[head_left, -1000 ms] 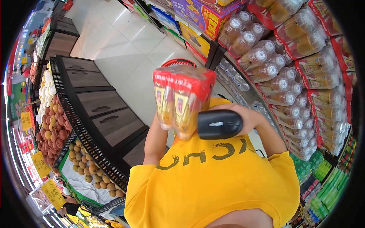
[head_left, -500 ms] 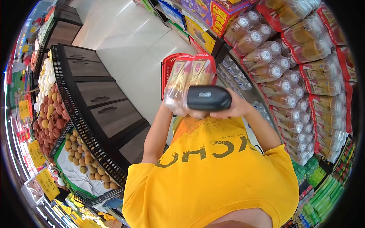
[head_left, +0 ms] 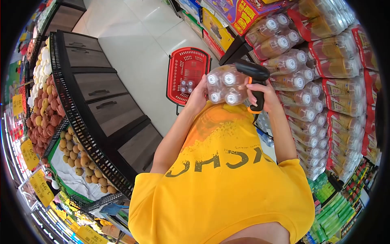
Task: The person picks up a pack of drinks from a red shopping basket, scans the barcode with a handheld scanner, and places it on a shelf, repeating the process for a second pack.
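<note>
A shrink-wrapped pack of clear plastic bottles with white caps (head_left: 226, 86) is held in front of my chest, its caps turned up toward me. My left hand (head_left: 198, 96) grips the pack along its left side. In my right hand (head_left: 264, 95) is a black-and-orange barcode scanner (head_left: 252, 70), fingers wrapped round its handle. The scanner's head sits at the pack's upper right corner. On the floor just beyond stands a red shopping basket (head_left: 172, 75), with a small group of capped bottles (head_left: 187, 86) inside.
Stacked bottle packs with red wrap (head_left: 302, 97) fill the right side. Colourful boxes (head_left: 217, 30) stand on a shelf ahead. To the left runs a produce stand (head_left: 115, 118) with potatoes (head_left: 48, 110), brown round fruit (head_left: 81, 158) and yellow price signs (head_left: 40, 187). Pale floor tiles (head_left: 130, 53) lie between.
The pack has turned from showing its printed side to showing its caps. The scanner has moved right and up, off the pack's front. More of the red basket shows now.
</note>
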